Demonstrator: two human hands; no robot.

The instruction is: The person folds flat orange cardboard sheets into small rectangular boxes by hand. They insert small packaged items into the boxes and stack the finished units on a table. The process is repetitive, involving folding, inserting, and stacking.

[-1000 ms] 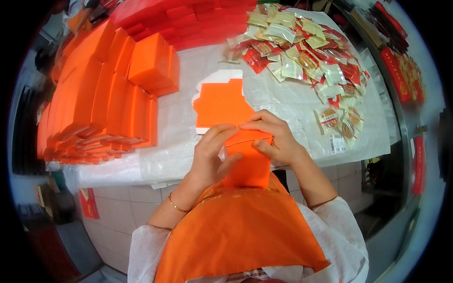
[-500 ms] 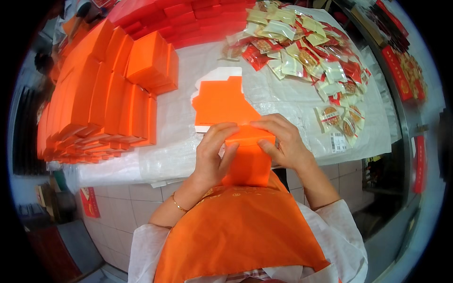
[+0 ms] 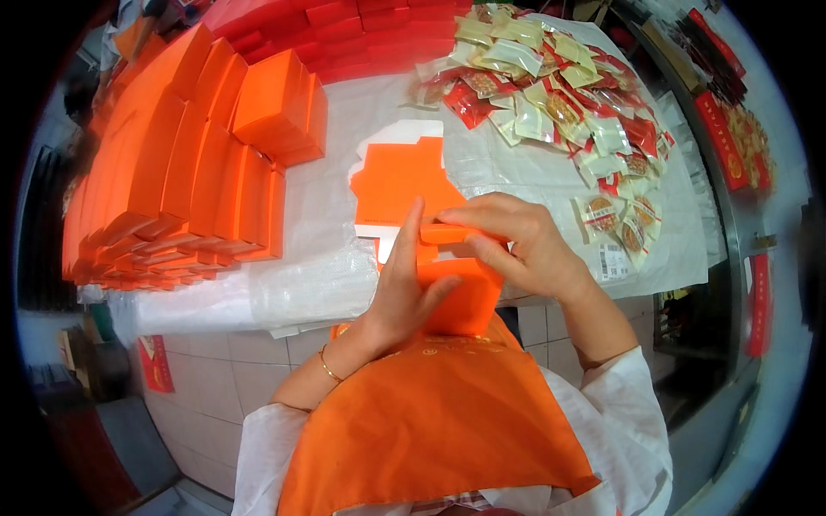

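Note:
An orange cardboard box (image 3: 469,297) stands at the table's near edge, close against my apron, with a gap showing below its lifted top flap. My right hand (image 3: 525,241) is closed on that flap, thumb on the near side and fingers over the far side. Along the box's left side lies my left hand (image 3: 397,279), its fingers stretched upward and its thumb apart. Just beyond both hands, a flat orange and white carton blank (image 3: 400,185) rests on the table.
Stacked orange boxes (image 3: 172,163) rise on the left of the white-covered table (image 3: 318,279). Rows of red boxes (image 3: 344,39) line the back. A heap of wrapped pastries (image 3: 551,103) spreads over the far right, with a few loose packets (image 3: 635,230) nearer.
The box's top, pressed closed before, is now lifted with a gap beneath. My left fingers have straightened off the top to the side; my right hand has shifted slightly onto the flap.

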